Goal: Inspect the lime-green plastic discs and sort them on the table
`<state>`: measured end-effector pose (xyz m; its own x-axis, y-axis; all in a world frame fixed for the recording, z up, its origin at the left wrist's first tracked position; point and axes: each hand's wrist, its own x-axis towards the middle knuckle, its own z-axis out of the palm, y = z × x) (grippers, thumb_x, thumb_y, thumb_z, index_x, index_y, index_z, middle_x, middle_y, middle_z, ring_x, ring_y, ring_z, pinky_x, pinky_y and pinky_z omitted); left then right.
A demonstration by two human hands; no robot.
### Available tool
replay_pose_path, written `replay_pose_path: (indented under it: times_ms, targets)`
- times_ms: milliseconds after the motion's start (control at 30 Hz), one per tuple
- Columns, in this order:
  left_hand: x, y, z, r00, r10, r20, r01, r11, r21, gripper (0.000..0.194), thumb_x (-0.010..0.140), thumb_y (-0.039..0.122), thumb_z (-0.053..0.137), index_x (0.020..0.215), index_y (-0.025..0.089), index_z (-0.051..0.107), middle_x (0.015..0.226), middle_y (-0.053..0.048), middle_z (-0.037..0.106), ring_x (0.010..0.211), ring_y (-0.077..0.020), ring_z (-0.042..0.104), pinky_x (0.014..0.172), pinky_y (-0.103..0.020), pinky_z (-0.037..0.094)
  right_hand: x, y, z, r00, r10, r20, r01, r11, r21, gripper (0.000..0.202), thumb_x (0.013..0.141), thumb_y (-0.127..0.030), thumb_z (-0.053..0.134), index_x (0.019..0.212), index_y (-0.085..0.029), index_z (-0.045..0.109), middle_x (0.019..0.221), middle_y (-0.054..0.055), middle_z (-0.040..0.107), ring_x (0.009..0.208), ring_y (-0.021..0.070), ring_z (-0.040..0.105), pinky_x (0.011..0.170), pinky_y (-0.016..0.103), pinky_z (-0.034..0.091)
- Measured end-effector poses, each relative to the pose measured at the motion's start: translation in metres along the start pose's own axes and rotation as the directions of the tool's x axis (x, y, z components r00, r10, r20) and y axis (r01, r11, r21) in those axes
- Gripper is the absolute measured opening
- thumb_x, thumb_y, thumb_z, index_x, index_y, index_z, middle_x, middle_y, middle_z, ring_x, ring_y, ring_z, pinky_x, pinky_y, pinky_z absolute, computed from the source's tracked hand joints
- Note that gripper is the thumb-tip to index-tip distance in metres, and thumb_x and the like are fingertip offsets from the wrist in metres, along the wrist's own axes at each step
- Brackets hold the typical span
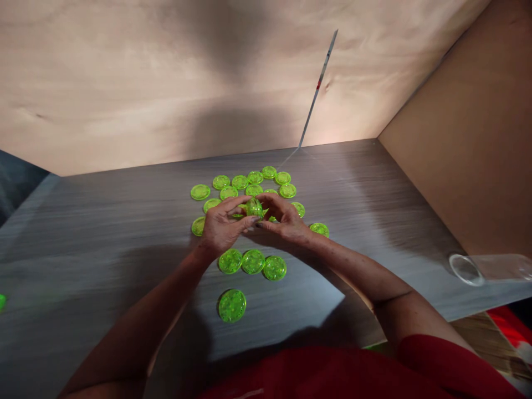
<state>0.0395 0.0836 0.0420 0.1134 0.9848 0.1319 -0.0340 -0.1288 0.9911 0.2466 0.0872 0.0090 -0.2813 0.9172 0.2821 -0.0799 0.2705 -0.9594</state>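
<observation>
Green piece [254,208], small and rounded, held over the middle of the bench [95,233]; left hand [220,227] closed on its left side, fingers above, thumb below; right hand [286,221] on its right side, fingers curled, index tip and thumb pinching; both about equally near. Piece lies between the two sets of fingertips; its outline runs slightly longer from far edge to near edge than side to side; true axis hard to fix; one thick item or several thin ones together, cannot tell.

Around it, flat green discs: a loose cluster [240,182] towards the far edge, some touching; a touching row of three [253,261] on the near-edge side of the hands; a single disc [232,305] closer to the near edge; another [320,230] just beside the right forearm. Clear container [499,268] on its side by the right edge, mouth facing inward, base cut off by the frame; green scrap [2,302] at the far left of view, mostly cut off.

Several discs partly hidden behind fingers; the piece's underside and the palms out of sight.
</observation>
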Motion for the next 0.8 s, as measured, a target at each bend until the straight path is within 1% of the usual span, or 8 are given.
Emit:
replay_pose_path:
  times_ms: [100, 200, 300, 367, 467, 567, 633, 800]
  targets:
    - [0.0005, -0.0017, -0.001, 1.0, 0.02, -0.002, -0.02, 0.999, 0.033, 0.055, 0.065, 0.04, 0.11, 0.112, 0.019, 0.092, 0.122, -0.012, 0.083, 0.098, -0.0234, 0.081, 0.062, -0.026, 0.071, 0.0001, 0.002, -0.0002, 1.0, 0.002, 0.007, -0.002, 1.0, -0.007, 0.061, 0.085, -0.05, 0.101, 0.134, -0.029, 0.071, 0.12, 0.006, 0.076, 0.107, 0.0225, 0.071, 0.087, 0.035, 0.059]
    - [0.0006, -0.0031, -0.0013, 0.999, 0.047, -0.011, -0.046, 0.997, 0.061, 0.054, 0.066, 0.041, 0.11, 0.112, 0.02, 0.092, 0.121, -0.012, 0.083, 0.099, -0.0237, 0.08, 0.064, -0.026, 0.071, -0.0001, 0.0027, 0.0003, 1.0, 0.006, 0.006, -0.006, 1.0, 0.019, 0.062, 0.084, -0.052, 0.102, 0.134, -0.029, 0.072, 0.121, 0.006, 0.076, 0.108, 0.0222, 0.071, 0.087, 0.035, 0.059]
    - [0.0004, -0.0031, -0.001, 0.995, 0.092, -0.028, -0.089, 0.991, 0.095, 0.05, 0.068, 0.04, 0.108, 0.111, 0.02, 0.093, 0.117, -0.011, 0.083, 0.092, -0.0205, 0.078, 0.064, -0.025, 0.069, -0.0003, 0.0017, 0.0008, 0.999, 0.035, 0.021, -0.037, 0.997, 0.073, 0.064, 0.083, -0.055, 0.103, 0.133, -0.028, 0.073, 0.123, 0.006, 0.078, 0.107, 0.0218, 0.072, 0.09, 0.036, 0.061]
    - [0.0003, -0.0024, -0.0008, 0.989, 0.143, -0.042, -0.136, 0.982, 0.133, 0.046, 0.069, 0.039, 0.107, 0.109, 0.021, 0.093, 0.113, -0.01, 0.084, 0.087, -0.0184, 0.076, 0.066, -0.026, 0.069, 0.0005, 0.0012, 0.0003, 0.998, 0.05, 0.045, -0.056, 0.988, 0.144, 0.067, 0.082, -0.057, 0.104, 0.134, -0.028, 0.073, 0.127, 0.007, 0.079, 0.111, 0.0229, 0.075, 0.097, 0.038, 0.063]
    - [0.0, -0.0006, 0.0, 0.973, 0.223, -0.059, -0.209, 0.96, 0.187, 0.04, 0.071, 0.035, 0.104, 0.108, 0.023, 0.093, 0.113, -0.01, 0.085, 0.086, -0.0181, 0.076, 0.066, -0.024, 0.069, 0.0035, 0.0018, -0.002, 0.995, 0.039, 0.091, -0.062, 0.964, 0.26, 0.071, 0.078, -0.055, 0.107, 0.135, -0.029, 0.073, 0.134, 0.007, 0.081, 0.124, 0.0256, 0.077, 0.11, 0.042, 0.064]
    - [-0.0008, 0.0013, 0.0013, 0.962, 0.264, -0.062, -0.247, 0.947, 0.204, 0.037, 0.073, 0.034, 0.101, 0.107, 0.023, 0.093, 0.113, -0.01, 0.084, 0.085, -0.0181, 0.077, 0.06, -0.022, 0.067, 0.0066, 0.0024, -0.005, 0.987, 0.028, 0.158, -0.075, 0.952, 0.297, 0.069, 0.079, -0.051, 0.108, 0.135, -0.03, 0.073, 0.136, 0.007, 0.082, 0.134, 0.0267, 0.075, 0.121, 0.045, 0.06]
    - [-0.0013, 0.0026, 0.002, 0.959, 0.276, -0.064, -0.258, 0.944, 0.207, 0.036, 0.073, 0.034, 0.1, 0.107, 0.022, 0.093, 0.114, -0.01, 0.085, 0.084, -0.0182, 0.077, 0.062, -0.024, 0.069, 0.0077, 0.0017, -0.0061, 0.983, 0.035, 0.183, -0.091, 0.947, 0.307, 0.068, 0.079, -0.05, 0.108, 0.135, -0.03, 0.073, 0.134, 0.007, 0.082, 0.135, 0.027, 0.075, 0.124, 0.048, 0.059]
    - [-0.0022, 0.0058, 0.0028, 0.953, 0.297, -0.067, -0.272, 0.93, 0.246, 0.034, 0.075, 0.035, 0.099, 0.105, 0.023, 0.093, 0.114, -0.01, 0.086, 0.087, -0.0191, 0.079, 0.072, -0.028, 0.074, 0.0067, -0.0027, -0.0055, 0.979, 0.101, 0.175, -0.157, 0.923, 0.351, 0.07, 0.076, -0.05, 0.109, 0.133, -0.03, 0.073, 0.134, 0.008, 0.083, 0.134, 0.0288, 0.076, 0.125, 0.051, 0.058]
